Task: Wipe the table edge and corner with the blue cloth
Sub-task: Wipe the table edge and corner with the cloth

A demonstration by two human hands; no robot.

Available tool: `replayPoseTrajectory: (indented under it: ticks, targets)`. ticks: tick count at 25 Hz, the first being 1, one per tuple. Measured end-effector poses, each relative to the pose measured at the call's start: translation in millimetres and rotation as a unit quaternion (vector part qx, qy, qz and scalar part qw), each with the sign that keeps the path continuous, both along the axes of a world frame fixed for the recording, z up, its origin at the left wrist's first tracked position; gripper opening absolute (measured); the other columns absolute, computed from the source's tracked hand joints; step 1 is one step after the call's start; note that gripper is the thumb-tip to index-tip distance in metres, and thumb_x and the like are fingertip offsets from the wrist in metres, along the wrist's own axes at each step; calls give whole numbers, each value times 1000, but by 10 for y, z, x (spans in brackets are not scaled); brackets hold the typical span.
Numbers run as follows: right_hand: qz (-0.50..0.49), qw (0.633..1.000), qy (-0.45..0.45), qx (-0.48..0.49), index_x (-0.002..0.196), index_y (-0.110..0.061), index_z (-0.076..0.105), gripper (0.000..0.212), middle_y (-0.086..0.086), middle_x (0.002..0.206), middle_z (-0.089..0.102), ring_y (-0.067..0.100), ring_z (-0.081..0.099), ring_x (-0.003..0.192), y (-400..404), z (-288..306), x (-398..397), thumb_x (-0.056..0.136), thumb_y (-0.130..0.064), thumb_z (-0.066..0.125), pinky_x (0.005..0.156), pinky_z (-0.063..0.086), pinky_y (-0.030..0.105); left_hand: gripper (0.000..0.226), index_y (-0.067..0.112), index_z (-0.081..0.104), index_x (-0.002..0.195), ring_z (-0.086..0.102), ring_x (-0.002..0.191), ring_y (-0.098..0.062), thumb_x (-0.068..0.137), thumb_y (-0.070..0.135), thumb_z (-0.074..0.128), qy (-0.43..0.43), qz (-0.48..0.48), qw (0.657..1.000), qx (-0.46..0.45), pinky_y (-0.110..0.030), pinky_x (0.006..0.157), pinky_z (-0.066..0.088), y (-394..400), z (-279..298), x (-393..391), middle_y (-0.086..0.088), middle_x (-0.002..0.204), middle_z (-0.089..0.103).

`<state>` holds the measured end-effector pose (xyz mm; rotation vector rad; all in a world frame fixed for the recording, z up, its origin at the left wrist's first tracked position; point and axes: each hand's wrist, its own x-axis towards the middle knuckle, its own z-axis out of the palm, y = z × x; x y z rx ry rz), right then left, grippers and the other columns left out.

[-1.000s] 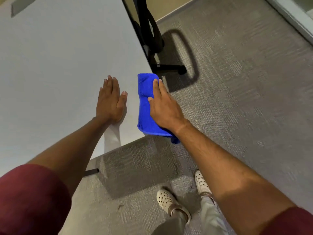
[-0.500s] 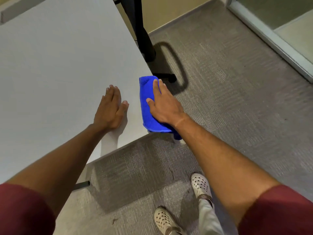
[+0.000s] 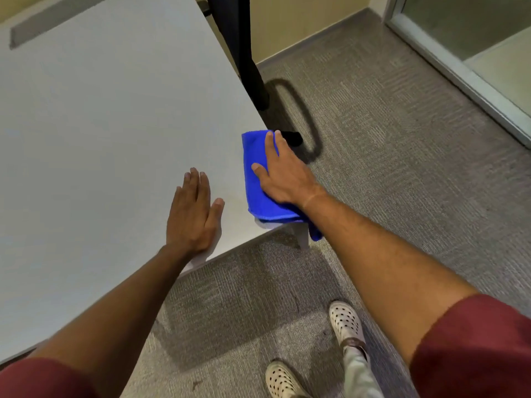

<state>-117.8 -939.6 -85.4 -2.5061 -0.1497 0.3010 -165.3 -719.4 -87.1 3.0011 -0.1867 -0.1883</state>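
A folded blue cloth [image 3: 255,179] lies along the right edge of the pale grey table [image 3: 100,124], just short of its near right corner. My right hand [image 3: 284,173] presses flat on top of it, fingers stretched forward and wrapped over the table edge. A flap of the cloth hangs down past the corner under my wrist. My left hand [image 3: 194,211] rests palm down on the tabletop, to the left of the cloth and apart from it, holding nothing.
A black chair [image 3: 244,53] stands close against the table's right edge beyond the cloth. Grey carpet [image 3: 388,168] covers the floor. A glass partition frame [image 3: 459,70] runs at the far right. My two white shoes [image 3: 344,323] stand below the corner.
My view has tilted up and shows more of the floor and partition. Both hands and the cloth stay at nearly the same place near the corner.
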Motion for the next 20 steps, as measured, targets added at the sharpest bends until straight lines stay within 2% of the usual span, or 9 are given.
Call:
replayPoseTrajectory:
  ticks: [2, 6, 10, 15, 16, 18, 20]
  targets:
    - [-10, 999, 11, 31, 154, -4, 3, 70, 15, 164, 1, 31, 18, 149, -10, 35, 47, 102, -38, 34, 115, 28, 45, 71, 7, 13, 155, 1, 151, -22, 97, 46, 21, -14, 1, 1000, -5, -39, 120, 4, -2, -9, 9, -13, 163, 4]
    - [-62, 998, -13, -10, 154, -6, 10, 66, 15, 161, 16, 35, 35, 139, 4, 76, -414, 102, -37, 34, 106, 37, 46, 71, 10, 10, 155, -1, 151, -20, 97, 49, 19, -10, 0, 1000, -10, -36, 120, 1, 12, -10, -2, -9, 164, 1]
    - [-78, 996, -40, -26, 154, -8, 14, 63, 15, 161, 19, 31, 23, 147, -16, -12, -788, 102, -39, 32, 110, 35, 48, 75, 7, 11, 155, 0, 151, -21, 95, 52, 17, 3, -5, 1000, -29, -37, 120, 1, 57, -4, 12, -11, 163, 3]
    - [-128, 991, -15, 29, 154, -7, 14, 62, 15, 160, 24, 30, 26, 146, -35, -47, -480, 102, -38, 31, 114, 27, 44, 72, 10, 4, 155, -8, 150, -15, 96, 49, 18, 41, -15, 991, -125, -34, 120, -7, 250, 75, -7, -6, 163, -4]
    - [-131, 991, -20, 19, 154, -6, 15, 63, 15, 161, 22, 29, 21, 148, -11, -44, -494, 102, -38, 30, 117, 25, 44, 71, 10, 4, 155, -8, 150, -15, 97, 48, 19, 37, -15, 992, -118, -32, 118, -8, 330, 86, -58, -6, 163, -5]
    - [-111, 989, -68, -69, 153, -3, 18, 65, 16, 162, 16, 31, 12, 150, 57, -57, -690, 101, -40, 30, 121, 20, 46, 71, 9, 4, 155, -9, 150, -18, 97, 48, 18, 26, -13, 996, -86, -32, 117, -8, 470, 97, -181, -7, 163, -6]
    - [-65, 979, -129, -143, 151, -2, 24, 66, 19, 161, 18, 31, 12, 150, 149, -85, -966, 99, -43, 28, 122, 13, 47, 72, 8, 4, 155, -9, 150, -20, 96, 48, 17, 25, 5, 998, -55, -34, 117, -8, 600, 95, -299, -10, 163, -6]
